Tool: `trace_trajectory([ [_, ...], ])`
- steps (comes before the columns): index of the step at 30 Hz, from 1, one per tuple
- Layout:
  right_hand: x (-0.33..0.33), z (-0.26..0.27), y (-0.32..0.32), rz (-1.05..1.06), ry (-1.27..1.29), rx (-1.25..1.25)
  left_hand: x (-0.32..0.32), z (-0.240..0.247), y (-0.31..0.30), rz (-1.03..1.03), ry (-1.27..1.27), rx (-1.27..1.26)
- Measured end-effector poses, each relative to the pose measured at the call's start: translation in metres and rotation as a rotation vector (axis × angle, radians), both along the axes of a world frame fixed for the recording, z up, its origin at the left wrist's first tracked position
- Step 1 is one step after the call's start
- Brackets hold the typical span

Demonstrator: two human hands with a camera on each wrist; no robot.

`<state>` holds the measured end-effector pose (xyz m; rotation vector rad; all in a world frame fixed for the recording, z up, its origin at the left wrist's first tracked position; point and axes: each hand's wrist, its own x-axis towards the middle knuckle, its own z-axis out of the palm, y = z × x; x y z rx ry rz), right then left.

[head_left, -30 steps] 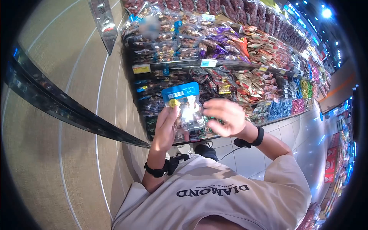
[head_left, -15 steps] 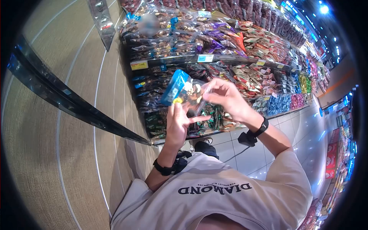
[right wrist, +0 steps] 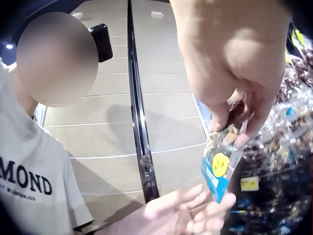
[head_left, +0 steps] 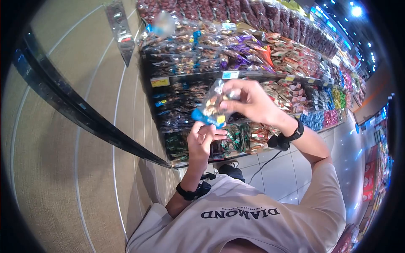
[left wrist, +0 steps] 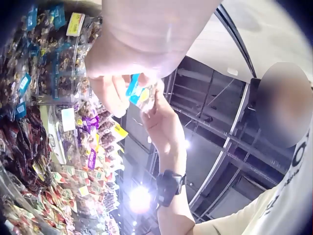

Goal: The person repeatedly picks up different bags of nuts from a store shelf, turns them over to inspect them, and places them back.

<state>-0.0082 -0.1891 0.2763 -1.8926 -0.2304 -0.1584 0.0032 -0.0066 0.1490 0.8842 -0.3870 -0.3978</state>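
A small clear bag of nuts (head_left: pixel 213 102) with a blue end and a round yellow sticker hangs tilted, its blue end downward. My right hand (head_left: pixel 253 101) pinches its clear part between thumb and fingers; the right wrist view shows the nuts (right wrist: pixel 230 134) just under those fingertips. Below it, my left hand (head_left: pixel 201 141) has its fingers loosely spread, fingertips right at the blue end (right wrist: pixel 215 182). From the left wrist, the bag (left wrist: pixel 142 93) is partly hidden behind the left hand (left wrist: pixel 110 90).
Shelves of bagged snacks fill the space ahead, with a yellow price tag (head_left: pixel 160 82) and a white one (head_left: pixel 230 74) on the shelf edge. A beige panelled wall (head_left: pixel 63 139) with a dark curved strip (head_left: pixel 90 120) runs along the left. Tiled floor (head_left: pixel 274 173) lies below right.
The bag has passed from my left hand's grip to my right hand's pinch. It has turned over, from blue end up to blue end down. The left fingers have loosened.
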Motion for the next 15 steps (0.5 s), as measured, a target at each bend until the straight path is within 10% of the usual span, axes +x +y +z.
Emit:
trace_trajectory([
  [1,0.011,0.014,-0.005,-0.111,-0.191,-0.383,0.003,-0.002,0.000,0.053,0.018,0.033],
  [6,0.097,0.072,-0.021,-0.249,-0.577,-0.581,0.017,-0.015,0.007,0.051,0.013,0.116],
  [15,0.218,0.046,-0.026,-0.094,-0.509,-0.944,0.032,-0.029,0.016,0.048,0.011,0.150],
])
